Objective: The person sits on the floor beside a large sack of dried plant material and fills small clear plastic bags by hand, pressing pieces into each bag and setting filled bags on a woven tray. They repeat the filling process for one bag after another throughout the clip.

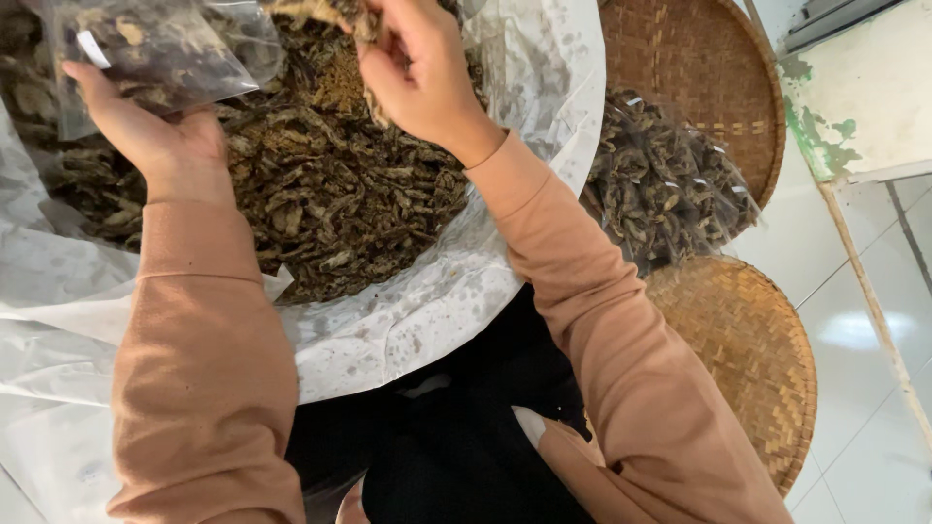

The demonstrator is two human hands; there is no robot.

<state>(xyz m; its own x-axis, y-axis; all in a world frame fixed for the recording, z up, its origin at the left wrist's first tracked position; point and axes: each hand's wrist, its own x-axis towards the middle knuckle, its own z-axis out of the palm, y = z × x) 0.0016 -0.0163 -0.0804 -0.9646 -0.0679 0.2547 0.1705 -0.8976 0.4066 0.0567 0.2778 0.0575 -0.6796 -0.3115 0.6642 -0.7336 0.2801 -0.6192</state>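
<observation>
While your left hand (pixel 146 126) is gripping the small clear plastic bag (pixel 155 49) half full of dark dried pieces, your right hand (pixel 417 68) is pinching a clump of brown dried shrivelled strips (pixel 335 15) just beside the bag's mouth. Both hands are hovering over the large heap of the same dried material (pixel 330 184), which is lying in a wide white plastic sheet (pixel 466 291) spread as a liner. By the look of it, you are filling the bag, with the handful not yet inside. The next move is calling for you to keep the mouth wide with your left fingers and steer the clump well in, so nothing is spilling over the sheet's rim. Near the sheet's right edge, a filled clear bag of dried pieces (pixel 665 184) is resting across two round woven bamboo trays (pixel 748 349) on the pale tiled floor (pixel 864 330).
</observation>
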